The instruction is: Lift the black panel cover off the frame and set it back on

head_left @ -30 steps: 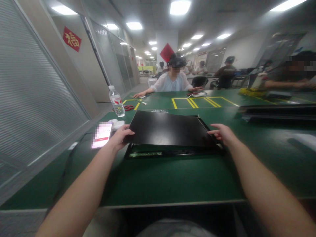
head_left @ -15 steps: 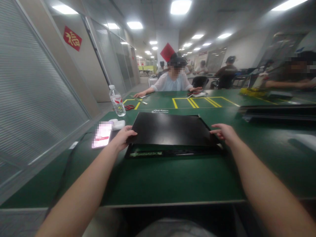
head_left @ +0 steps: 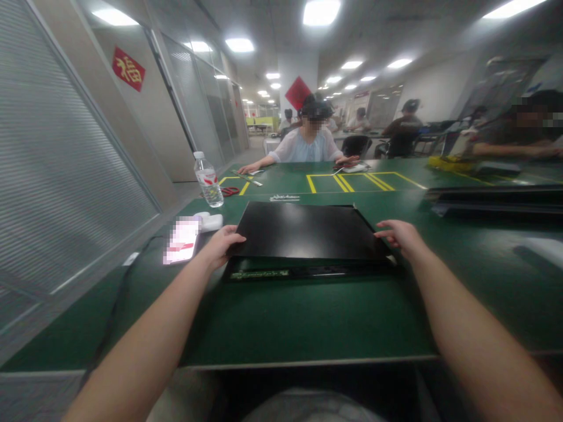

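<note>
A glossy black flat panel [head_left: 308, 230], like a display screen, lies over a dark frame on the green table in front of me. Along the frame's near side runs a strip with a green circuit board [head_left: 259, 274]. My left hand [head_left: 223, 243] is closed on the panel's left edge, thumb on top and fingers tucked beneath. At the right edge, my right hand [head_left: 399, 237] pinches the panel's side between thumb and fingers; the exact contact is partly hidden. The panel's near edge sits a little above the strip.
A water bottle [head_left: 208, 179], a lit phone [head_left: 182, 240] and a white case [head_left: 212, 223] stand left. Red-handled scissors [head_left: 230, 191] lie behind them. Long dark parts [head_left: 497, 202] lie right. A person [head_left: 305, 143] sits across the table [head_left: 316, 328], hands on it.
The panel's left side has dropped very slightly, and my left hand has shifted a touch with it. My right hand stays where it was.
</note>
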Demonstrator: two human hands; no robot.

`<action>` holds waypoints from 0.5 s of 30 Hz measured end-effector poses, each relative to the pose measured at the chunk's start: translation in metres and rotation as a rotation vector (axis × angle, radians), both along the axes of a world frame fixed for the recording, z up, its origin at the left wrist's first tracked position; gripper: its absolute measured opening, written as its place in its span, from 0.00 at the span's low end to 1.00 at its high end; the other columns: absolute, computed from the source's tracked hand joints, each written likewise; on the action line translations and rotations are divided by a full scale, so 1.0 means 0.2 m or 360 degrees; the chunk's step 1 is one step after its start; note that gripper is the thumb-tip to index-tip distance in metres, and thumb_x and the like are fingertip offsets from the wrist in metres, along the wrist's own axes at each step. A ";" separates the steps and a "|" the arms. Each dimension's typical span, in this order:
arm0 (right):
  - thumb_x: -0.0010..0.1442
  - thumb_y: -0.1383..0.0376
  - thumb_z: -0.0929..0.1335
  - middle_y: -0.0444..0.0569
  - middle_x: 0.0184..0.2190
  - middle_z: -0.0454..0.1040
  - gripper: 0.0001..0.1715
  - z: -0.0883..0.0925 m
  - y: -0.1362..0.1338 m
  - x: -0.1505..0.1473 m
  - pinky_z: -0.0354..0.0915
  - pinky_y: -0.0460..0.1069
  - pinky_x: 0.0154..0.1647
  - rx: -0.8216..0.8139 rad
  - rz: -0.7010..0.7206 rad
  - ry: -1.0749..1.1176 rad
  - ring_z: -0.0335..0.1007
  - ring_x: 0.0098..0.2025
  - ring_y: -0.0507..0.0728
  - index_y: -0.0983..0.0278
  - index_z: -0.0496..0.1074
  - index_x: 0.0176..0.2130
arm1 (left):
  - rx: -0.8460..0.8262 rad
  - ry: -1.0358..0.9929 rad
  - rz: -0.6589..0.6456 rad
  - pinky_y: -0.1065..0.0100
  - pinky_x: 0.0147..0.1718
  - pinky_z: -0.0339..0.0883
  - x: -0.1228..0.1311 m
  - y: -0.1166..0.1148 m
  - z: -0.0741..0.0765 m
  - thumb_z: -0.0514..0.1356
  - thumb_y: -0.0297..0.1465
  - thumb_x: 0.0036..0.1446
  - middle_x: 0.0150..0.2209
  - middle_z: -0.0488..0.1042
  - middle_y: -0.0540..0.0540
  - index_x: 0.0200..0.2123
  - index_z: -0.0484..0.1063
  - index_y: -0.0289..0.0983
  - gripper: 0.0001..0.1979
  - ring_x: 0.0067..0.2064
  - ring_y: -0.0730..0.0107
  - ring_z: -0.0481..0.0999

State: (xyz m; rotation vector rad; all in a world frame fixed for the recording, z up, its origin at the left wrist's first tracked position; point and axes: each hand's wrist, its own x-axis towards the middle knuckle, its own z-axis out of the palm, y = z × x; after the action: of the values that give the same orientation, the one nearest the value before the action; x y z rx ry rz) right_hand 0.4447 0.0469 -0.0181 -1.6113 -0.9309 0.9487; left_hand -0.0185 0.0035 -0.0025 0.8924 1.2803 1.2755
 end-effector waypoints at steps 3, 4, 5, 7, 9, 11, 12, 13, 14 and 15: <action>0.51 0.62 0.71 0.55 0.24 0.78 0.10 0.00 0.00 0.00 0.48 0.45 0.16 -0.0001 0.0007 -0.0065 0.52 0.17 0.49 0.65 0.75 0.35 | -0.0006 -0.0001 0.0009 0.69 0.26 0.70 0.00 0.00 0.00 0.69 0.20 0.31 0.27 0.78 0.49 0.37 0.69 0.37 0.24 0.25 0.67 0.78; 0.51 0.62 0.71 0.55 0.24 0.78 0.10 -0.01 0.00 0.00 0.49 0.45 0.17 0.0001 0.0018 -0.0111 0.53 0.17 0.49 0.65 0.75 0.34 | -0.0006 -0.0001 0.0011 0.69 0.26 0.70 0.00 0.00 -0.01 0.69 0.20 0.32 0.27 0.79 0.49 0.37 0.70 0.37 0.24 0.25 0.67 0.78; 0.50 0.62 0.72 0.54 0.24 0.78 0.11 -0.01 0.00 0.00 0.50 0.45 0.17 0.0008 0.0031 -0.0166 0.55 0.18 0.50 0.65 0.76 0.34 | -0.0008 0.0000 0.0012 0.69 0.26 0.70 0.00 0.00 -0.01 0.69 0.20 0.31 0.28 0.79 0.50 0.37 0.70 0.37 0.24 0.25 0.67 0.78; 0.49 0.61 0.73 0.53 0.25 0.79 0.12 -0.03 0.00 0.00 0.53 0.46 0.19 0.0036 0.0055 -0.0282 0.59 0.20 0.51 0.64 0.77 0.35 | -0.0015 0.0005 0.0011 0.69 0.26 0.70 0.00 0.00 -0.01 0.69 0.20 0.31 0.28 0.79 0.49 0.37 0.70 0.37 0.25 0.26 0.67 0.78; 0.48 0.61 0.74 0.51 0.25 0.79 0.13 -0.04 0.01 0.00 0.55 0.46 0.20 0.0066 0.0070 -0.0369 0.63 0.22 0.53 0.63 0.77 0.35 | -0.0025 0.0013 0.0014 0.69 0.26 0.70 0.00 0.00 -0.01 0.70 0.20 0.31 0.28 0.79 0.49 0.37 0.70 0.37 0.25 0.26 0.66 0.78; 0.48 0.60 0.73 0.51 0.26 0.79 0.12 -0.05 0.01 0.01 0.57 0.46 0.22 0.0084 0.0073 -0.0433 0.66 0.25 0.55 0.63 0.78 0.34 | -0.0034 0.0028 0.0008 0.69 0.25 0.70 0.00 0.00 0.00 0.70 0.20 0.31 0.28 0.79 0.49 0.37 0.70 0.37 0.25 0.25 0.67 0.78; 0.49 0.60 0.73 0.51 0.27 0.79 0.11 -0.06 0.02 0.01 0.58 0.46 0.23 0.0085 0.0073 -0.0467 0.67 0.26 0.55 0.63 0.78 0.34 | -0.0036 0.0035 0.0005 0.69 0.25 0.70 0.00 -0.01 0.00 0.70 0.20 0.31 0.28 0.79 0.49 0.37 0.70 0.37 0.25 0.25 0.67 0.78; 0.50 0.61 0.72 0.51 0.27 0.80 0.10 -0.06 0.01 0.01 0.58 0.46 0.24 0.0082 0.0073 -0.0502 0.68 0.28 0.55 0.63 0.78 0.33 | -0.0039 0.0042 0.0004 0.69 0.25 0.70 0.00 -0.01 0.00 0.70 0.20 0.31 0.27 0.79 0.49 0.37 0.70 0.37 0.25 0.25 0.67 0.77; 0.51 0.61 0.72 0.51 0.27 0.80 0.09 -0.05 0.01 0.01 0.58 0.46 0.24 0.0079 0.0074 -0.0531 0.68 0.28 0.55 0.63 0.78 0.33 | -0.0041 0.0048 0.0008 0.70 0.25 0.70 0.00 -0.01 0.00 0.70 0.20 0.31 0.27 0.79 0.49 0.36 0.70 0.37 0.25 0.25 0.67 0.77; 0.51 0.61 0.71 0.51 0.27 0.80 0.09 -0.05 0.01 0.00 0.58 0.46 0.25 0.0074 0.0074 -0.0557 0.69 0.29 0.55 0.63 0.78 0.33 | -0.0043 0.0053 0.0016 0.70 0.25 0.70 0.00 -0.01 0.00 0.70 0.20 0.31 0.27 0.79 0.49 0.36 0.70 0.37 0.24 0.25 0.68 0.77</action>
State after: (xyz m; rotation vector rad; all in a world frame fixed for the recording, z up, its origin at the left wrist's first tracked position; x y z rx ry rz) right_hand 0.4453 0.0489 -0.0281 -1.7543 -1.2237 0.6804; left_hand -0.0175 0.0025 -0.0034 0.8925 1.3266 1.2530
